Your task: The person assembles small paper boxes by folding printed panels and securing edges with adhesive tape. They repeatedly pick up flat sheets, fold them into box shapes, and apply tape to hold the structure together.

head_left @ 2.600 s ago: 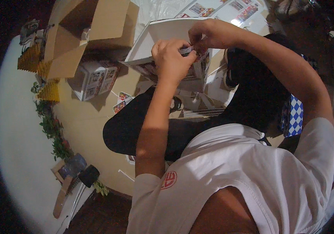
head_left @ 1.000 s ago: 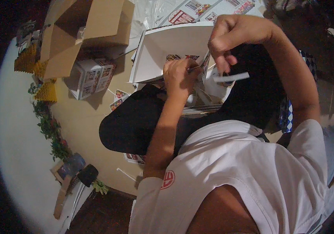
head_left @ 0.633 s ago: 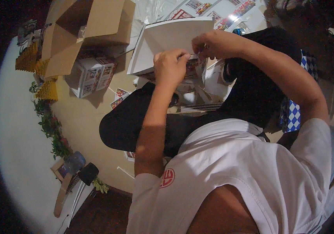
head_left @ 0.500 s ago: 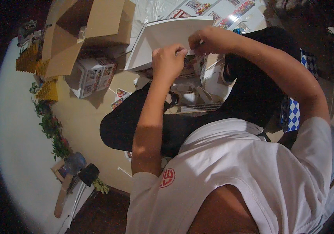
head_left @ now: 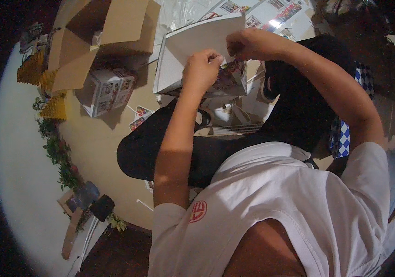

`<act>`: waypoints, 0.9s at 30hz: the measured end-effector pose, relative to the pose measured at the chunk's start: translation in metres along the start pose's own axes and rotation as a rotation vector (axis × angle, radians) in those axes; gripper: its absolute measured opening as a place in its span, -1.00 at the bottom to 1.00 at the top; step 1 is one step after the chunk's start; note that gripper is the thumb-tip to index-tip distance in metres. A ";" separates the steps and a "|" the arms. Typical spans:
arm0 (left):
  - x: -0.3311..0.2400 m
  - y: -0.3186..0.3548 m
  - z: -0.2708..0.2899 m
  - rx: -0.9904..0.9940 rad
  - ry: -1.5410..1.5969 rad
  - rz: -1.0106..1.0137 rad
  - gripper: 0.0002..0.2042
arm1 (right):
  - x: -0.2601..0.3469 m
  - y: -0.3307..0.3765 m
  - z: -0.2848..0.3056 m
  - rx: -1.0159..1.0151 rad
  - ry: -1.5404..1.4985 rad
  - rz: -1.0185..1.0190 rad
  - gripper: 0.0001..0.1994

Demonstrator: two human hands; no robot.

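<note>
A white cardboard box (head_left: 176, 51) with a colourful printed side stands in front of me, its broad white panel raised and slanting. My left hand (head_left: 200, 71) is closed in a pinch at the front of this box, thumb against the fingers. Just to the right, my right hand (head_left: 253, 45) is also closed, fingers curled together near the panel's right end. Whatever small thing either hand grips is too small or hidden to make out. The two hands are a short gap apart.
A big open brown carton (head_left: 126, 23) stands at the far left, beside a smaller printed white box (head_left: 110, 92). Printed white sheets (head_left: 276, 14) lie beyond my hands. Cardboard scraps (head_left: 232, 113) lie between my legs. A leafy garland (head_left: 56, 150) runs along the left wall.
The white box has shifted and turned a little, so more of its printed side shows below my hands. My left hand has moved slightly right; both hands stay closed.
</note>
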State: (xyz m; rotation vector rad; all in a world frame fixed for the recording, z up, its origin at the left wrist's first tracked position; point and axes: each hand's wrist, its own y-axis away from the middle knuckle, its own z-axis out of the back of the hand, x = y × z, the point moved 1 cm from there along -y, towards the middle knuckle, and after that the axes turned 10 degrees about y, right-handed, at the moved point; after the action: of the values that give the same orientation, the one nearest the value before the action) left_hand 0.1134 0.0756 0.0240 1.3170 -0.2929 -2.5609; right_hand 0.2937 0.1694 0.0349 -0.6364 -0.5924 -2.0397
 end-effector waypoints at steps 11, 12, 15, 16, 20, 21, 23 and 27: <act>0.008 0.061 -0.039 0.106 0.037 -0.176 -0.75 | 0.023 0.026 -0.018 0.476 0.022 -0.070 -0.86; 0.017 0.066 -0.038 0.112 0.033 -0.264 -0.75 | 0.024 0.028 -0.025 0.497 0.025 -0.014 -0.86; 0.045 0.082 -0.026 0.159 -0.010 -0.455 -0.75 | 0.042 0.029 -0.037 0.568 0.154 -0.005 -0.87; 0.049 0.090 -0.013 0.170 -0.062 -0.477 -0.74 | 0.042 0.029 -0.044 0.579 0.225 0.011 -0.88; 0.059 0.116 0.047 0.271 -0.279 -0.574 -0.66 | 0.044 0.052 -0.060 0.524 0.444 0.017 -0.90; 0.065 0.119 0.061 0.306 -0.319 -0.563 -0.63 | 0.046 0.056 -0.060 0.485 0.482 0.022 -0.90; 0.069 0.125 0.080 0.350 -0.374 -0.545 -0.65 | 0.054 0.061 -0.060 0.516 0.487 -0.022 -0.90; 0.078 0.120 0.082 0.336 -0.383 -0.617 -0.75 | 0.051 0.066 -0.073 0.469 0.459 0.070 -0.85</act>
State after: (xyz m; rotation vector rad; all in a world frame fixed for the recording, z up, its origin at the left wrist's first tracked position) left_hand 0.0179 -0.0574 0.0458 1.1332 -0.4626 -3.4197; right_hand 0.3109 0.0605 0.0234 0.0872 -0.7213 -1.8039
